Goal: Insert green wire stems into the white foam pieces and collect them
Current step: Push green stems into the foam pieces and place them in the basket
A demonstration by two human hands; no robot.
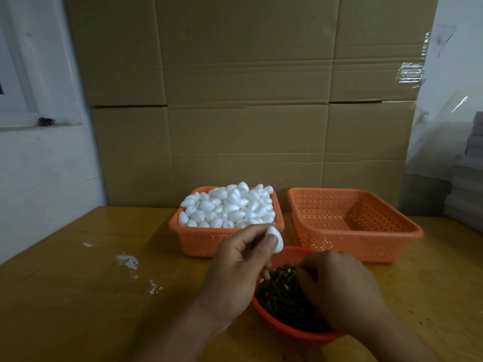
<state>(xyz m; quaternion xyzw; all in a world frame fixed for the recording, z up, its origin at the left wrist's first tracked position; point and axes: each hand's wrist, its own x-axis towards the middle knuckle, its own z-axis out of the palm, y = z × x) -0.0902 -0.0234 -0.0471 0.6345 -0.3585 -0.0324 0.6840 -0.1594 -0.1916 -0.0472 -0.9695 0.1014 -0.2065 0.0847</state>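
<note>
My left hand (239, 265) pinches one white egg-shaped foam piece (276, 240) between thumb and fingers, held just in front of the orange basket (188, 237) heaped with white foam pieces (230, 207). My right hand (339, 291) reaches down into a small round orange bowl (287, 329) full of green wire stems (282, 293), its fingers curled among the stems; I cannot tell whether it holds one. A second orange perforated basket (366, 231) stands empty at the right.
The wooden table (91, 296) carries white foam crumbs (128, 261) to the left of my hands. Large cardboard boxes (248, 100) form a wall right behind the baskets. Stacked grey items under plastic wrap (465, 184) stand at the far right.
</note>
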